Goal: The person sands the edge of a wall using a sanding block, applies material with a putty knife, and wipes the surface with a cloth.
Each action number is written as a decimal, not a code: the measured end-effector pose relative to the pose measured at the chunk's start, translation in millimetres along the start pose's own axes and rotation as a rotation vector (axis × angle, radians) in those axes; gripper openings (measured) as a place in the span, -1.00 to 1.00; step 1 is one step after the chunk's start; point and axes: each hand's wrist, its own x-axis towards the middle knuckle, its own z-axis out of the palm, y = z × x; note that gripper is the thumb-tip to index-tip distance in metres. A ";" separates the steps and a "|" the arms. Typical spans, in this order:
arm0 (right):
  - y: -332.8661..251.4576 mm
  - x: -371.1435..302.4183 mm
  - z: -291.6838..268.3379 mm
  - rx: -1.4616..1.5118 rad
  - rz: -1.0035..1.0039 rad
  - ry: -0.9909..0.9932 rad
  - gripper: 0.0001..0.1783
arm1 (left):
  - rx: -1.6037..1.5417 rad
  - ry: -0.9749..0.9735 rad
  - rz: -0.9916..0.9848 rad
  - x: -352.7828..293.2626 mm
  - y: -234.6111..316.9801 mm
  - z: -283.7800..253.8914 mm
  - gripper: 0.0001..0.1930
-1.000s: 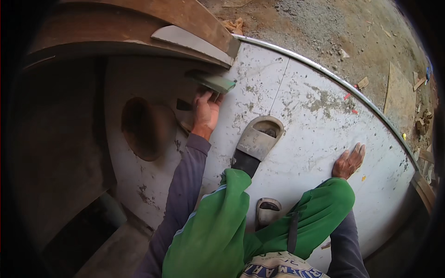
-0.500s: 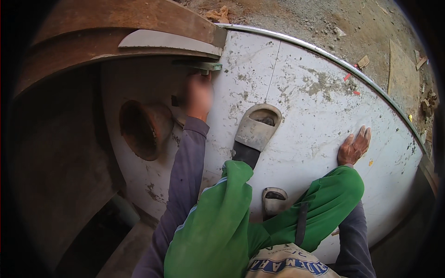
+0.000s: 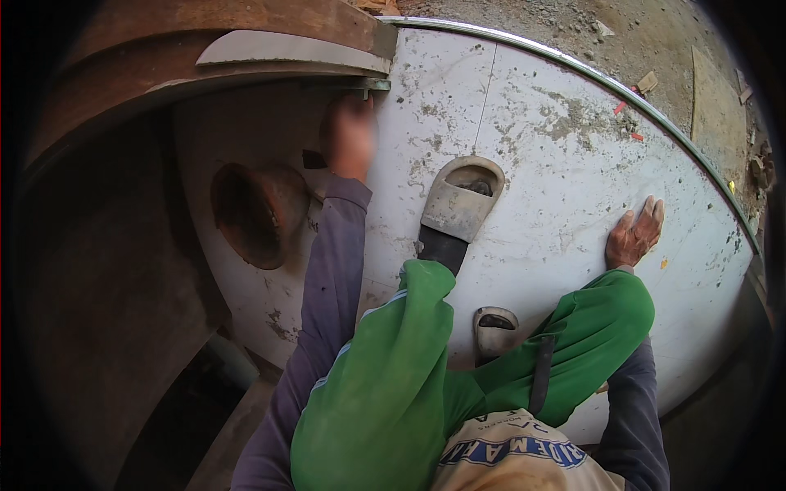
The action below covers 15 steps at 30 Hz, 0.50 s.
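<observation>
My left hand [image 3: 352, 141] reaches far forward, just under the end of a greenish flat strip [image 3: 375, 84] beneath the brown wooden beam. Its fingers are smeared, so I cannot tell whether it holds anything. A small dark flat piece [image 3: 313, 159] shows beside this hand, its kind unclear. On the white tiled surface [image 3: 565, 196], my right hand [image 3: 634, 233] lies palm down with fingers stretched out, holding nothing. A brown round bucket-like vessel [image 3: 255, 217] lies tipped on its side, left of my left forearm.
The curved brown beam [image 3: 164, 86], with a white panel piece [image 3: 295, 51], overhangs the far left. A metal edge strip [image 3: 589, 74] borders the tiles; beyond it lies gravelly ground [image 3: 557, 37] with scraps. My grey sandals [image 3: 463, 200] rest on the tiles between my hands.
The scene has shifted slightly upward in the picture. My left hand stays by the greenish strip, and my right hand remains flat on the tiles.
</observation>
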 end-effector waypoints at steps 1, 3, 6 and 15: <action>-0.2 0.3 0.1 0.005 0.008 -0.009 -0.28 | -0.014 0.000 0.012 0.6 -0.2 -0.4 -0.53; 2.2 0.5 0.2 0.012 -0.002 0.001 -0.28 | -0.007 0.009 0.016 -0.4 -1.8 -0.5 -0.52; 2.1 -1.4 1.0 0.012 -0.010 0.007 -0.28 | -0.007 0.007 0.021 0.3 -1.2 -1.5 -0.51; 2.0 0.7 2.1 0.005 -0.008 0.009 -0.29 | -0.019 -0.003 0.053 4.5 1.1 0.9 -0.47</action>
